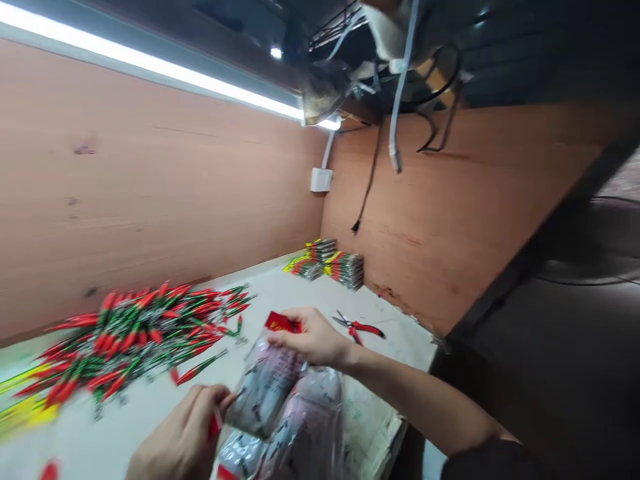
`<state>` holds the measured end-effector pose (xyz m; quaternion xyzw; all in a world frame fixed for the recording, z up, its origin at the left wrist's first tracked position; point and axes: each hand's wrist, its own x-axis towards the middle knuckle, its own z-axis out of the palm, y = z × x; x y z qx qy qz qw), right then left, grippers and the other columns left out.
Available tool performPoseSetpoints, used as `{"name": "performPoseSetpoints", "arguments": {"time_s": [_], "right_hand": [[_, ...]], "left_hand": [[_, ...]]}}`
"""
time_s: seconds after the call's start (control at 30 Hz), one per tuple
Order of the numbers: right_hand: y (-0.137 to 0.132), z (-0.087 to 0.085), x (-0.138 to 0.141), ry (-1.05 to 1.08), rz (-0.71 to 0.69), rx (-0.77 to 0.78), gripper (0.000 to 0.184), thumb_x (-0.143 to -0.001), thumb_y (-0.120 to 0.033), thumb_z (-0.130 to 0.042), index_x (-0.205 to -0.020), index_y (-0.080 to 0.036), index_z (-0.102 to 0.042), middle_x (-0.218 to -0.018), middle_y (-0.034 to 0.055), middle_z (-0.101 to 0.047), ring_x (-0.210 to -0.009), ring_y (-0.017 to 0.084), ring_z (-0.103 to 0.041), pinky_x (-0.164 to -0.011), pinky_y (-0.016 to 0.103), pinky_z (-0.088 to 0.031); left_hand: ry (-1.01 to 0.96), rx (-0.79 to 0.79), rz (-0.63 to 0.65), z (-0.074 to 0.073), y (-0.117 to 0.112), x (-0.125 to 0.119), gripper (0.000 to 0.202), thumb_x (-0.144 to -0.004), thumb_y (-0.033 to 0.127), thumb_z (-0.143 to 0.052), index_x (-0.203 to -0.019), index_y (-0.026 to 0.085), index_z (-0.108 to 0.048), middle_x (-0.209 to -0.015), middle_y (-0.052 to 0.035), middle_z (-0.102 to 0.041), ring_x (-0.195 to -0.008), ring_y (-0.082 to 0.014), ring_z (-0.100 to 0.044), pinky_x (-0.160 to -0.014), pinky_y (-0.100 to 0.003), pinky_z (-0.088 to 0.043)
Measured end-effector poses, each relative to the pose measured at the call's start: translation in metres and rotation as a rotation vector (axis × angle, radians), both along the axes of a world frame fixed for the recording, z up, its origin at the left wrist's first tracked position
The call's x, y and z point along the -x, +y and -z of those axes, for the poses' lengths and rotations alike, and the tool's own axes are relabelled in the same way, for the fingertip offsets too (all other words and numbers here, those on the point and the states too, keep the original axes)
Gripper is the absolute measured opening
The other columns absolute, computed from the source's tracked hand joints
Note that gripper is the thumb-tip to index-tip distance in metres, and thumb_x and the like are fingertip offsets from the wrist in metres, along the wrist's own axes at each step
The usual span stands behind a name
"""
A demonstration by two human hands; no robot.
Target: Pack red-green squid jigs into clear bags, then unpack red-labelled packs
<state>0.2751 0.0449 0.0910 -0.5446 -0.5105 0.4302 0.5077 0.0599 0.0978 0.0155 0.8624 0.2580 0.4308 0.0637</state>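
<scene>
My right hand [314,339] is closed on the top of a clear plastic bag [267,385] that has a red header card [283,323]. My left hand [183,437] pinches the bag's lower end, where another bit of red shows between the fingers. The bag hangs tilted between both hands, just above the white tabletop [295,293]. Under it lies a pile of similar clear plastic bags [305,433]. The view is blurred by motion.
A big heap of red and green chili-shaped ornaments [140,333] covers the table to the left. Red-handled pliers [360,328] lie right of my hand. Stacks of packed ornaments [333,263] sit in the far corner. Wooden walls enclose the bench; cables hang overhead.
</scene>
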Motion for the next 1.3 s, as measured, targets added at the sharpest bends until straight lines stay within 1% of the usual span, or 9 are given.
{"name": "performPoseSetpoints", "arguments": {"time_s": [0.2, 0.37, 0.47, 0.73, 0.93, 1.03, 1.1, 1.2, 1.3], "right_hand": [[-0.005, 0.000, -0.012, 0.049, -0.039, -0.026, 0.039, -0.071, -0.050, -0.072, -0.075, -0.013, -0.058, -0.065, -0.0031, -0.048, -0.058, 0.008, -0.040, -0.054, 0.022, -0.033], [-0.012, -0.002, -0.013, -0.023, -0.008, -0.001, 0.039, -0.073, -0.052, -0.071, -0.079, -0.014, -0.063, -0.066, -0.0005, -0.052, -0.058, 0.010, -0.044, -0.053, 0.023, -0.037], [-0.013, -0.003, -0.011, -0.034, -0.025, -0.012, 0.037, -0.073, -0.052, -0.071, -0.078, -0.016, -0.064, -0.068, 0.0015, -0.055, -0.062, 0.013, -0.048, -0.056, 0.025, -0.042], [-0.007, 0.001, -0.007, 0.017, -0.017, 0.027, 0.038, -0.069, -0.051, -0.074, -0.079, -0.015, -0.066, -0.069, 0.0017, -0.059, -0.061, 0.013, -0.052, -0.056, 0.025, -0.043], [0.009, 0.013, -0.018, 0.169, 0.057, 0.132, 0.045, -0.061, -0.050, -0.080, -0.081, -0.013, -0.063, -0.065, -0.0001, -0.058, -0.051, 0.009, -0.049, -0.048, 0.022, -0.039], [0.017, 0.017, -0.021, 0.252, 0.035, 0.180, 0.049, -0.057, -0.050, -0.082, -0.081, -0.013, -0.061, -0.065, -0.0002, -0.059, -0.052, 0.009, -0.051, -0.048, 0.022, -0.040], [0.020, 0.017, -0.020, 0.269, 0.016, 0.192, 0.049, -0.057, -0.051, -0.082, -0.080, -0.013, -0.061, -0.064, -0.0009, -0.059, -0.051, 0.008, -0.051, -0.048, 0.021, -0.040], [0.022, 0.016, -0.015, 0.260, -0.021, 0.196, 0.047, -0.060, -0.052, -0.080, -0.081, -0.014, -0.061, -0.063, -0.0016, -0.058, -0.049, 0.007, -0.050, -0.045, 0.019, -0.039], [0.025, 0.016, -0.009, 0.222, -0.093, 0.261, 0.040, -0.065, -0.050, -0.078, -0.079, -0.016, -0.061, -0.055, -0.0056, -0.053, -0.041, 0.006, -0.043, -0.038, 0.018, -0.034]], "left_hand": [[-0.026, 0.550, 0.065, -0.033, -0.011, 0.004, 0.024, -0.090, 0.038, -0.048, -0.087, 0.020, -0.063, -0.074, -0.0015, -0.067, -0.060, -0.0128, -0.059, -0.057, -0.021, -0.047], [-0.108, 0.917, 0.065, -0.038, -0.017, 0.002, 0.029, -0.077, 0.045, -0.063, -0.079, 0.017, -0.062, -0.056, 0.0041, -0.050, -0.046, -0.0083, -0.033, -0.044, -0.020, -0.028], [-0.149, 1.004, 0.096, -0.037, -0.016, 0.000, 0.028, -0.076, 0.044, -0.064, -0.075, 0.016, -0.061, -0.056, 0.0044, -0.047, -0.049, -0.0085, -0.033, -0.046, -0.020, -0.026], [0.034, 0.510, 0.064, -0.034, -0.018, 0.003, 0.019, -0.090, 0.028, -0.047, -0.073, 0.020, -0.052, -0.067, 0.0005, -0.054, -0.054, -0.0117, -0.047, -0.054, -0.022, -0.039], [0.025, 0.233, 0.204, -0.028, -0.018, 0.006, 0.015, -0.091, 0.014, -0.041, -0.079, 0.021, -0.045, -0.074, -0.0004, -0.053, -0.060, -0.0105, -0.051, -0.055, -0.018, -0.044], [0.014, 0.123, 0.238, -0.028, -0.010, 0.007, 0.001, -0.092, 0.022, -0.046, -0.093, 0.021, -0.047, -0.090, -0.0059, -0.060, -0.073, -0.0125, -0.059, -0.062, -0.021, -0.050], [0.050, 0.053, 0.243, -0.029, -0.005, 0.006, 0.020, -0.090, 0.031, -0.053, -0.107, 0.021, -0.047, -0.101, -0.0100, -0.061, -0.078, -0.0145, -0.062, -0.063, -0.023, -0.052], [0.107, 0.006, 0.214, -0.033, 0.003, 0.004, 0.023, -0.090, 0.029, -0.054, -0.111, 0.020, -0.051, -0.088, -0.0056, -0.064, -0.063, -0.0112, -0.059, -0.056, -0.021, -0.049], [0.161, 0.035, 0.241, -0.036, 0.009, 0.005, 0.013, -0.091, 0.015, -0.048, -0.092, 0.020, -0.060, -0.071, -0.0005, -0.061, -0.055, -0.0091, -0.054, -0.052, -0.018, -0.044]]}}
